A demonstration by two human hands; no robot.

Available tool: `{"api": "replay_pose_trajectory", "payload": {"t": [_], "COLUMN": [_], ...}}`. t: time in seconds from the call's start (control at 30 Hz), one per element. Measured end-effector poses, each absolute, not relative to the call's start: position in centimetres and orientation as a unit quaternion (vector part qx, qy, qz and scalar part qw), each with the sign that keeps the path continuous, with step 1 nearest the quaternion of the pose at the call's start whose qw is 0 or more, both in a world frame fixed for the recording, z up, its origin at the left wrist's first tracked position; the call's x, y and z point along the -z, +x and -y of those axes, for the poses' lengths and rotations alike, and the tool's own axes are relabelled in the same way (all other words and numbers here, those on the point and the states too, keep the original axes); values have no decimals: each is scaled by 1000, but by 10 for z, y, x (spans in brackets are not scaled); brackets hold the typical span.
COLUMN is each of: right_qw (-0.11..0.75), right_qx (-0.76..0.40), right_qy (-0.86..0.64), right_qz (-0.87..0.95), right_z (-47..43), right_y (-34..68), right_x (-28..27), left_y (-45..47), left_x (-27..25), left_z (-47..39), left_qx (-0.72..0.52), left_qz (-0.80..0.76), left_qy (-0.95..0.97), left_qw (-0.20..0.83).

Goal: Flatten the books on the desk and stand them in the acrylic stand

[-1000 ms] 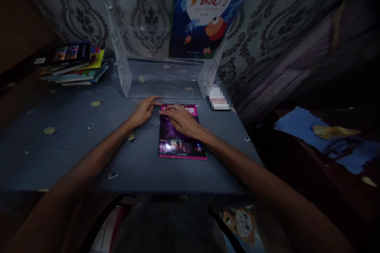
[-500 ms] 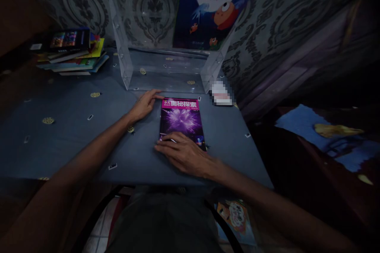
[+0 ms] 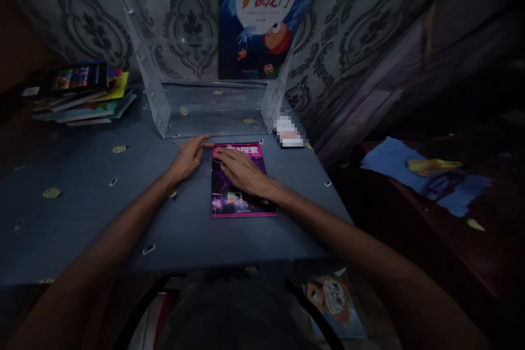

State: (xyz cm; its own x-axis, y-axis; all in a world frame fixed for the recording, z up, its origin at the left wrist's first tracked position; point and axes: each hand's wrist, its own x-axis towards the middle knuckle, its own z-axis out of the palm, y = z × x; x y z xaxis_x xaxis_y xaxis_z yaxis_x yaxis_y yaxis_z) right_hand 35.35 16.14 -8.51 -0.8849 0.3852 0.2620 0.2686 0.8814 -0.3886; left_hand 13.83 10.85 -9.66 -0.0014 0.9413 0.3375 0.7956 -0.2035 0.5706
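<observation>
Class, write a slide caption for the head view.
Right hand over a purple-and-black book, left hand near its top-left corner.

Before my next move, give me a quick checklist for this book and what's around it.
1. Purple-black rectangular paper book with pink bands closed and flat on the blue-grey patterned cloth: ok.
2. Right bare hand off the book: not ok, lying across it.
3. Left bare hand touching the book's far left corner: cannot tell.
4. Transparent plastic stand upright beyond the book: ok.
5. Multicoloured book stack at left neatly squared: not ok, edges stagger.
</observation>
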Motion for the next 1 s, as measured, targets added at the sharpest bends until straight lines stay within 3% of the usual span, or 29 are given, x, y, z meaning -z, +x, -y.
{"api": "replay_pose_trajectory", "payload": {"t": [0.47,1.0], "right_qw": [202,203], "right_qx": [-141,-111], "right_qy": [-315,-348], "right_qz": [917,908], "right_z": [-210,-194], "right_y": [410,425], "right_x": [113,106], "left_y": [139,154], "left_x": [96,93], "left_z": [-109,-97], "left_qx": [-343,-267], "left_qz": [-620,-619], "left_qy": [699,738], "left_qw": [94,42]}}
